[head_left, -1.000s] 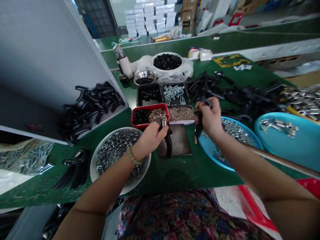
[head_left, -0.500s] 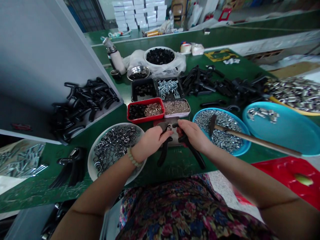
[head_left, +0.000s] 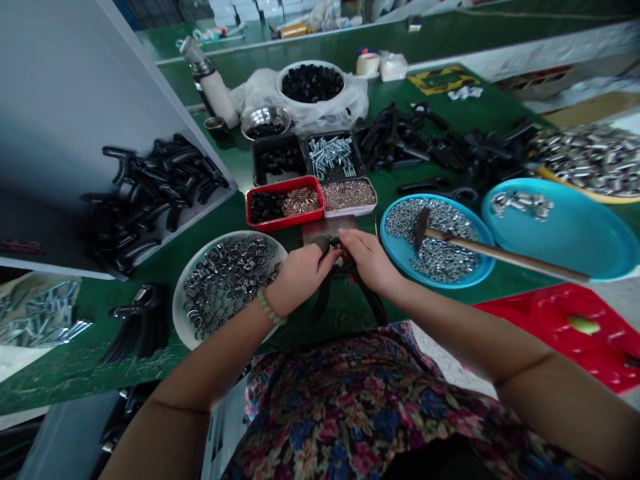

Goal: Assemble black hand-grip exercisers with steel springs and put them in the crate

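My left hand [head_left: 299, 273] and my right hand [head_left: 367, 259] meet above the green table's near edge, both closed on a black hand-grip exerciser. The left hand grips one black handle [head_left: 323, 299], the right the other handle [head_left: 373, 303], and both handles point down toward me. Between my fingertips shows the small metal spring [head_left: 334, 247] at the top of the exerciser. A dark metal plate [head_left: 325, 231] lies just behind my hands.
A white bowl of metal rings [head_left: 227, 280] sits at my left, a red tray [head_left: 285, 203] of small parts behind. A hammer [head_left: 500, 253] rests across a blue dish of nuts [head_left: 435, 241]. Black handles [head_left: 440, 150] are piled at the back right, finished grips [head_left: 145, 193] at left.
My right hand came in from the blue dish with a black handle and joined the left hand's part. Both hands have since drawn slightly closer to me; the camera tilted down.
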A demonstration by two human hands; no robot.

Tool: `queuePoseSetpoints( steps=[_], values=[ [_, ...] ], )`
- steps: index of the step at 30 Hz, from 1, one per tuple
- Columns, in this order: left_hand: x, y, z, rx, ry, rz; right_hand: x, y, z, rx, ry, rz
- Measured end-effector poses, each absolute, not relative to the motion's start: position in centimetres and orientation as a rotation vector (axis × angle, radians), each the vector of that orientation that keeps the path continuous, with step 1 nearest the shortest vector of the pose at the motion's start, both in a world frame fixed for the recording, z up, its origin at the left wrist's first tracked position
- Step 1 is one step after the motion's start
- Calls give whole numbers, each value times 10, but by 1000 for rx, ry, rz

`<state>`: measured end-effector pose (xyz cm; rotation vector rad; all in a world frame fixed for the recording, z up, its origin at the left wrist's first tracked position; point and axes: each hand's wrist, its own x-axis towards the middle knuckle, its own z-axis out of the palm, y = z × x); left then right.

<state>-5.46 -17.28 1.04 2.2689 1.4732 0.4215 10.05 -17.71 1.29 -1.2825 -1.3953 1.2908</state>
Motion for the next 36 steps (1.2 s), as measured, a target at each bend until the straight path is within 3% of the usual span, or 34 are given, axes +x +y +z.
queuePoseSetpoints(
  steps=[5, 10, 15, 17, 19, 22, 24, 28, 31, 36],
  values=[
    [-63, -176, 6, 2252, 1434, 422, 91, -180, 2, -1239, -1224, 1457],
    [-63, -180, 7, 2227, 1466, 461, 78, -192, -14, -1224, -1129, 1371],
    [-81, -171, 28, 2229, 1374, 466, 93, -147, -25, -1147, -1459, 1339],
    [-88, -167, 38, 2286, 1308, 603, 98, -103, -20, -1139, -1839, 1078],
    [-86, -165, 37, 2432, 1303, 647, 94, -57, -11, -1289, -2273, 564],
    [-69, -167, 15, 2744, 1259, 287, 75, -10, -3, -1364, -2790, -82],
    [-59, -167, -3, 2837, 1196, 37, 62, 4, -4, -1342, -2930, -208],
    [-66, -134, -14, 2767, 1311, 32, 54, 13, -8, -1263, -2988, -199],
    [-82, -75, -4, 2670, 1746, 91, 63, 9, -4, -1225, -2862, -166],
    [-89, -9, -8, 2596, 1663, -66, 110, -33, -4, -1271, -2491, 461]
  ],
)
